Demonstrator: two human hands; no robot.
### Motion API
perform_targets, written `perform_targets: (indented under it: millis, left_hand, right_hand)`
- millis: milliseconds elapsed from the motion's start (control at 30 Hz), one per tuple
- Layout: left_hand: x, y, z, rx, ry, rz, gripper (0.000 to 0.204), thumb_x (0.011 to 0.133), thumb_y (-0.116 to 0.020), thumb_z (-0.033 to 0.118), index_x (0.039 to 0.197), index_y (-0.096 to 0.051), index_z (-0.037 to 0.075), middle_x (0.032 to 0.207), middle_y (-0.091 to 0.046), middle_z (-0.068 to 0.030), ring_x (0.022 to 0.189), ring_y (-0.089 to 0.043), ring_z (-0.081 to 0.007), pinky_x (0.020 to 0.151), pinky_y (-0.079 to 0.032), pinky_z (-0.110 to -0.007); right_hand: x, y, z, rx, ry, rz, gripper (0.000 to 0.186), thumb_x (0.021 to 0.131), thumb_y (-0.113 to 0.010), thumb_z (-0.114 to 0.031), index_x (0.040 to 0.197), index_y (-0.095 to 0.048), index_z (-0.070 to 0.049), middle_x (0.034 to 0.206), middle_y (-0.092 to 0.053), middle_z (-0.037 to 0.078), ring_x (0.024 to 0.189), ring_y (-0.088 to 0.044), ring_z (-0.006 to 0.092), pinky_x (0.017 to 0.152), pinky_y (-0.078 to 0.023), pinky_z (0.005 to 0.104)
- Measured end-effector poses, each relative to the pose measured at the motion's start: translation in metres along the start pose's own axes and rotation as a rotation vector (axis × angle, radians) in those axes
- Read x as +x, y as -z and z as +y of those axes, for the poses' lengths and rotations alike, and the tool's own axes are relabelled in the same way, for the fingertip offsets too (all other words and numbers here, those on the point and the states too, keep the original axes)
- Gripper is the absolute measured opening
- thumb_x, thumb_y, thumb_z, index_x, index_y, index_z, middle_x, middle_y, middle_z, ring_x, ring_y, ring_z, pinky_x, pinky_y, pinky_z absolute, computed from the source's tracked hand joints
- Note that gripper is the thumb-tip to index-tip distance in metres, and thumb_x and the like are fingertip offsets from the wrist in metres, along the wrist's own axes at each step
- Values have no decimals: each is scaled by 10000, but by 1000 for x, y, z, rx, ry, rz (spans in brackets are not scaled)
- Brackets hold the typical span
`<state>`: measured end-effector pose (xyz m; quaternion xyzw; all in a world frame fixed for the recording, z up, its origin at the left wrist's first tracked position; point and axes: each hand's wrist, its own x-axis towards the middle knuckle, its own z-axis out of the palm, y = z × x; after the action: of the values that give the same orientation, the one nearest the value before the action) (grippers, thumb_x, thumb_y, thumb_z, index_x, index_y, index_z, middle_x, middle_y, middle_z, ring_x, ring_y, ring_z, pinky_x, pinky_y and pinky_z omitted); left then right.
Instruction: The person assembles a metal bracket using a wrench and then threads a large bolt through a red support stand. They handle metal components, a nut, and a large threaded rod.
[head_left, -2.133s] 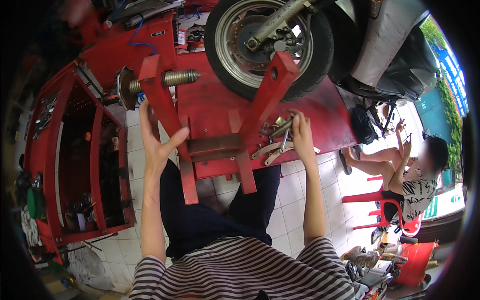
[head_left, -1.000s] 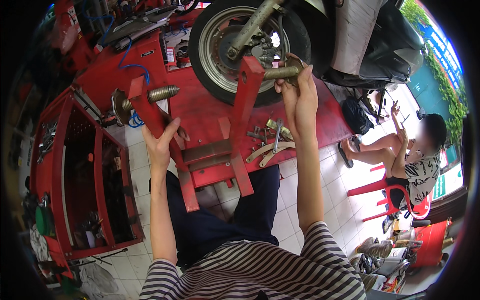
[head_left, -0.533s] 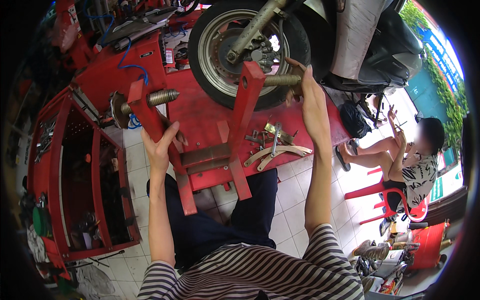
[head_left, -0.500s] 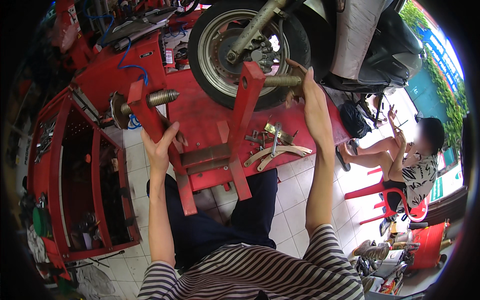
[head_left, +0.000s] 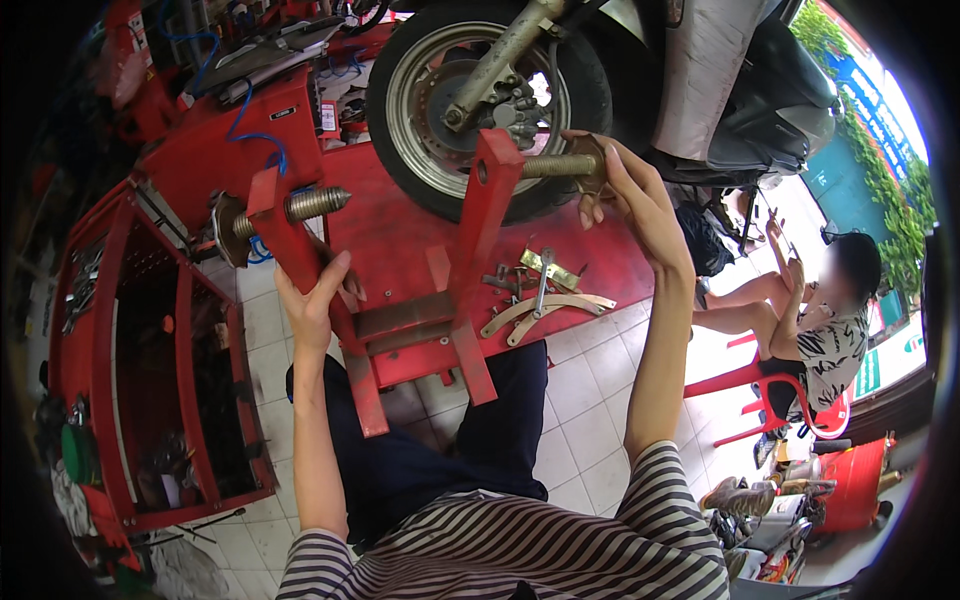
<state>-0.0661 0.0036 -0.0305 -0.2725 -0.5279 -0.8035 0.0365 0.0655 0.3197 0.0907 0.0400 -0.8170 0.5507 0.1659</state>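
A red steel stand [head_left: 405, 323] with two uprights rests at the red platform's front edge. My left hand [head_left: 315, 290] grips the left upright, through which a threaded bolt [head_left: 310, 203] with a pointed tip and round end plate passes. My right hand [head_left: 640, 210] is wrapped round the end plate of a second threaded bolt [head_left: 548, 165] at the right upright, fingertips partly hidden behind the plate. Below that bolt lie curved metal strips [head_left: 550, 305], a spanner-like tool and small metal parts on the platform.
A scooter's front wheel [head_left: 395, 110] stands on the platform [head_left: 385, 245] behind the stand. A red tool cabinet [head_left: 100, 380] is at left, a blue hose [head_left: 240, 135] behind it. At right a person [head_left: 820, 340] sits on a red plastic chair, above assorted items [head_left: 780, 510] on the floor.
My right hand left the metal parts and brought the second bolt to the right upright. Since then it has shifted slightly right and down on the end plate. The left hand still grips the stand.
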Motion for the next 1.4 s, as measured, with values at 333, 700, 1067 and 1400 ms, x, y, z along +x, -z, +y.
perform_targets:
  millis: [333,700,1067,1400]
  left_hand:
    - [0,3,-2,-9,2,-4,164,877,-645,50,892,-489,2,637,-526,-77,497,-544,-164,489,-463,-301]
    - [1,3,-6,-46,-24,-26,173,887,-659,35,890,-488,12,634,-507,-54,469,-539,-160,471,-457,-297]
    - [1,1,-3,-40,4,-2,177,888,-665,46,884,-489,25,630,-505,-48,472,-547,-160,472,-448,-291]
    - [1,2,-8,-39,-8,-15,187,886,-681,67,860,-499,32,634,-509,-41,489,-546,-146,485,-440,-282]
  right_hand:
    - [5,-9,-6,130,-90,21,599,1062,-323,-507,1333,-536,-18,849,-650,76,646,-579,102,622,-473,221]
    - [4,20,6,47,-198,-163,576,1052,-391,-488,1175,-581,41,857,-657,97,765,-647,150,720,-510,270]
    - [5,4,5,190,-49,-52,520,1063,-412,-417,1325,-542,13,932,-662,94,805,-673,170,718,-505,264]
    - [-1,27,13,67,-86,-228,524,1047,-438,-446,1261,-561,16,947,-655,83,816,-660,150,727,-505,264]
